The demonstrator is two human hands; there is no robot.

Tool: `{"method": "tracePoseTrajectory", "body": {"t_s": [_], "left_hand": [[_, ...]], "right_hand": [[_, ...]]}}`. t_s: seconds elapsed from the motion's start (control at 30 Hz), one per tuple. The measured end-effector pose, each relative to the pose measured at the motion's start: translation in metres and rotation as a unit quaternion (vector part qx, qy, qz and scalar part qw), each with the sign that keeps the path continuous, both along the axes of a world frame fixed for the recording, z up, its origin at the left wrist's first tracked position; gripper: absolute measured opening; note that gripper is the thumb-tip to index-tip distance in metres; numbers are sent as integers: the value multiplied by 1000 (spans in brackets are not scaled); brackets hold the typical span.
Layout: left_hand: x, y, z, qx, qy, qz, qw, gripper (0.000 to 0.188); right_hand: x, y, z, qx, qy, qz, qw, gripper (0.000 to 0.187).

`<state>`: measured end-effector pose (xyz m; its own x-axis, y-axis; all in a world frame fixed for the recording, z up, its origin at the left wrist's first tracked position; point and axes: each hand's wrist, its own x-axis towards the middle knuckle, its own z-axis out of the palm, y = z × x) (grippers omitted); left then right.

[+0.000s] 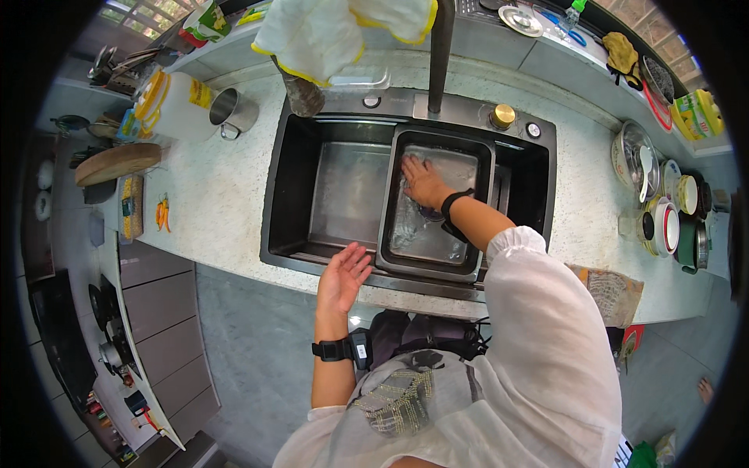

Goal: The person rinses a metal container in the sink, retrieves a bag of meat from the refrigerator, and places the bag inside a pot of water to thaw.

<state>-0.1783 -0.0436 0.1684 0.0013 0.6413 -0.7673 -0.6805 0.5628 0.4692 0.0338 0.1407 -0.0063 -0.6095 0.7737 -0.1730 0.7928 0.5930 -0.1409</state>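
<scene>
White blouse (546, 335) at lower centre, right hand (425, 186) fingers extended, grasping nothing visible, inside wet rectangular basin (429, 266) at centre, left hand (342, 279) loosely uncurled, empty, near black sink (275, 195).

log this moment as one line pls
right hand: open, palm down, inside inner basin | left hand: empty, palm up, at front edge of sink | white cloth: left of tap

Left of the sink (398, 100), passage is afforded over the worktop (222, 187) up to the mug (243, 115). The sink's far edge is obstructed by the faucet (442, 54) and cloth (312, 35).
</scene>
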Motion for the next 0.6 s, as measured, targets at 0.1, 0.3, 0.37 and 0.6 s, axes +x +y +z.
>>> {"method": "tracePoseTrajectory", "body": {"t_s": [0.1,0.3,0.37,0.6], "left_hand": [[1,-3,1,-5,12,-3,1000,35],[21,19,-16,-10,176,-97,980,41],[34,33,-31,12,281,-178,943,46],[43,50,-74,1,442,-376,814,50]], "right_hand": [[8,10,-2,-61,4,-63,996,70],[45,3,11,-62,-35,-149,986,73],[44,-16,15,-100,-10,-285,953,75],[15,-74,21,-156,-23,-225,961,72]]}}
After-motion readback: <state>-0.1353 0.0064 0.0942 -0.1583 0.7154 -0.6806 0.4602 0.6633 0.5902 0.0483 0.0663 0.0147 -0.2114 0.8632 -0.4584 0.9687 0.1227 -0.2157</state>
